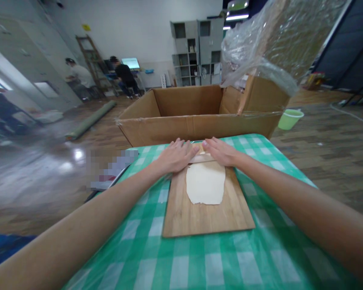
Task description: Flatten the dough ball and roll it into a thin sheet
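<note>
A pale sheet of rolled-out dough point(205, 186) lies on a wooden board point(208, 221), which rests on a table with a green checked cloth point(199, 266). Across the far end of the dough is a light rolling pin point(202, 158); its ends are covered by my hands. My left hand point(177, 156) lies over the pin's left end, palm down, fingers stretched forward. Over the right end, my right hand point(221, 151) presses flat in the same way, fingers extended and not wrapped round the pin.
Just beyond the table stands a large open cardboard box point(193, 125), with plastic wrap point(254, 48) at its right. A green bucket point(290, 119) is on the floor to the right. At the table's left edge is a blurred flat item point(115, 171). Two people sit far off at left.
</note>
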Available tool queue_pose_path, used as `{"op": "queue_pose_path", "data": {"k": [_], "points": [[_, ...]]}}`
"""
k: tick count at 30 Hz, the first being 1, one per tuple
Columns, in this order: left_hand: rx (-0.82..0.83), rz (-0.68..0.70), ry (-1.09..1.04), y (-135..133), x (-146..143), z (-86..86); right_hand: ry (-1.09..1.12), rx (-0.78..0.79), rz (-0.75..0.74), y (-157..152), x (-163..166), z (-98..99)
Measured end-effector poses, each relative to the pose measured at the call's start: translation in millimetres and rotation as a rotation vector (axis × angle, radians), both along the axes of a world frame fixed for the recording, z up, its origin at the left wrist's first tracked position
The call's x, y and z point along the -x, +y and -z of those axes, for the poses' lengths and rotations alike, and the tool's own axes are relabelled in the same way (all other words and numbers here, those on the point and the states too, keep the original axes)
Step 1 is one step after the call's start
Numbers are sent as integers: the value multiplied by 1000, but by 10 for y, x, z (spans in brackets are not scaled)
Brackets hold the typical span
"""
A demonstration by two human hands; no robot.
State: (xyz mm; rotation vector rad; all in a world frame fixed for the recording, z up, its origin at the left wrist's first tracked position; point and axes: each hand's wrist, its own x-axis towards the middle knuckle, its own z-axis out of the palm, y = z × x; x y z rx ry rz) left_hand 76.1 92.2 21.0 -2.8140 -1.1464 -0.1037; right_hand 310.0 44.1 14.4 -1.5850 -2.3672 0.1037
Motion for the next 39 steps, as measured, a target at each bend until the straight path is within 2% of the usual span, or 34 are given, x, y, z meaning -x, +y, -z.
{"op": "queue_pose_path", "data": {"k": [3,7,11,15,19,22,26,29,33,36,39], "points": [[-17,-1,-34,-129,-21,-46,37,-56,126,-265,87,11],[-37,-19,-85,-253,25,-98,27,-72,186,-613,242,3],[-14,63,-94,-435,253,-137,3,-95,138,-1009,387,-3],[-12,49,-58,-691,460,-207,-16,-115,86,-1338,485,-24],[-64,17,-33,-972,531,-288,5,-93,28,-1614,544,-61],[-34,84,-36,-1091,566,-306,36,-96,-25,-1774,566,-94],[-20,116,-5,-1065,601,-306,72,-115,-11,-1749,595,-132],[-101,116,92,-1006,564,-370,50,-132,58,-1597,590,-134],[-205,225,82,-954,362,-448,28,-179,114,-1478,441,-140],[-208,317,18,-894,104,-375,22,-174,145,-1463,236,-136],[-141,401,-23,-841,-143,-235,-35,-167,197,-1441,71,-98]]}}
